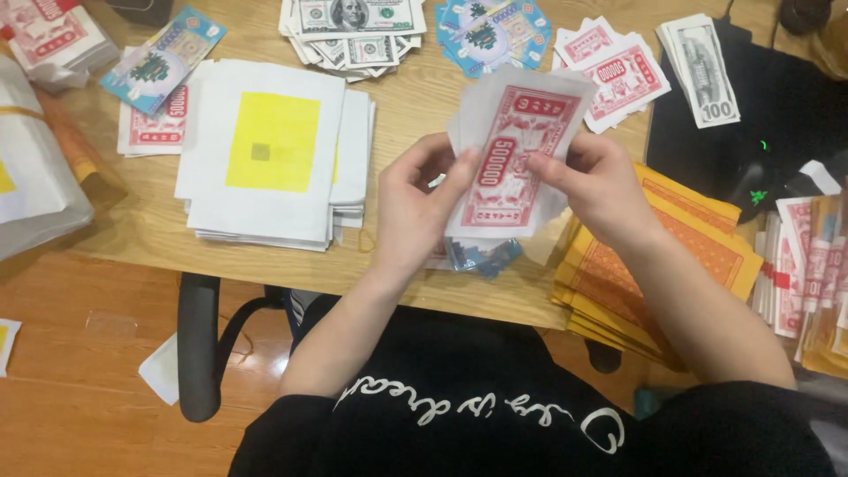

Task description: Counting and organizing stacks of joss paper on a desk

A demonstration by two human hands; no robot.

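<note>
At the frame's centre, both hands pinch a fanned stack of red-and-white paper notes (pixel 517 159), the left hand (pixel 415 208) thumbing its face, the right hand (pixel 601 190) steadying the edge, lifted above the bench (pixel 415 106) for easy counting, between white sheets with yellow squares (pixel 269 150) left and orange sheets (pixel 698 238) right.

**Inspection: my own dress and arms, head view**

My left hand (pixel 420 199) and right hand (pixel 601 181) are bare: no gloves, rings, watch or bracelet on the parts that show. Both forearms are uncovered from wrist to near the elbow. My sleeves (pixel 283 428) are black and sit pushed up or cut short at the elbow; which of the two I cannot tell. The garment is a black top (pixel 495 371), plain fabric, with one line of white cursive lettering (pixel 477 411) running across the chest. No other markings, seams or fastenings are visible.
</note>
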